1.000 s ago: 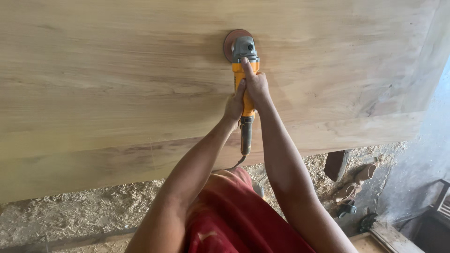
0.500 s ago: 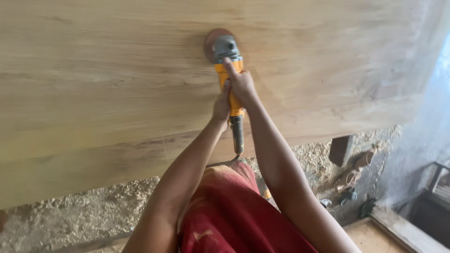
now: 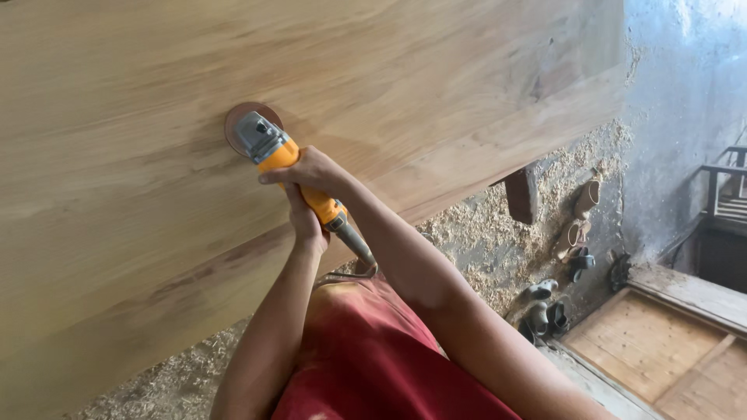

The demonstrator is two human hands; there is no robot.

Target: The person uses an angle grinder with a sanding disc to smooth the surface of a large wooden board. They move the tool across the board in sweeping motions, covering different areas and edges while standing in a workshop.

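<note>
Plainly, both hands — right hand (image 3: 311,173), left hand (image 3: 307,225) — clench the yellow sander (image 3: 299,175); tilting its disc (image 3: 243,124), at 10 o'clock, could gouge the wooden slab (image 3: 156,93).

The sander (image 3: 261,140) has slid leftward along the wooden slab (image 3: 140,155).

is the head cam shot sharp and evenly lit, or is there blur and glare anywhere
Head view: mostly sharp, with the slab grain and the sander crisp; soft daylight, brightest on the wall at upper right, slightly washed out; a faint shadow under the sander's disc; both hands, right hand and left hand, are clear with no motion blur; the view is tilted.
</note>
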